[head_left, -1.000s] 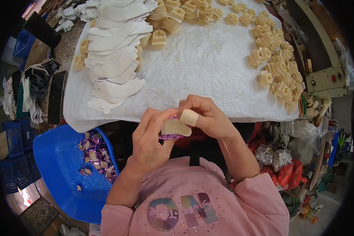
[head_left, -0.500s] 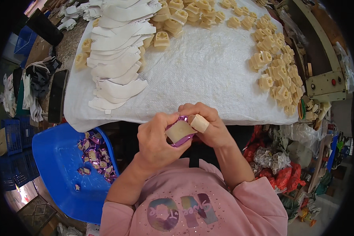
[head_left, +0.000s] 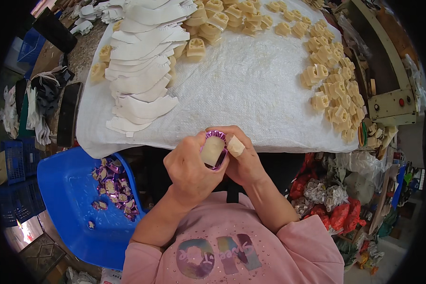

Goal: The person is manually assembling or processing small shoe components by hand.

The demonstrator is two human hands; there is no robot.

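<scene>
Both my hands meet at the near edge of the covered table, around a block-shaped shoe heel point(head_left: 213, 150) wrapped in shiny purple sheet. Its beige flat face shows, with purple gathered in small pleats along the rounded end. My left hand point(head_left: 189, 163) is closed round its left side. The thumb and fingers of my right hand point(head_left: 244, 161) press on the right side; pale tape point(head_left: 235, 146) wraps one of its digits. On the table, bare beige heels point(head_left: 338, 90) lie at the right and back. White curved cut sheets point(head_left: 142, 87) lie overlapped at the left.
A blue tub point(head_left: 71, 199) at the lower left holds several purple-wrapped heels point(head_left: 114, 187). A dark phone point(head_left: 69, 113) lies beside the table's white woven cover point(head_left: 241, 90). Red plastic bags point(head_left: 343, 215) crowd the right below the table. A metal machine frame point(head_left: 393, 105) stands farther right.
The purple-wrapped heel has turned, so its pleated rounded end now points away from me. My right fingers have shifted left and closer round it.
</scene>
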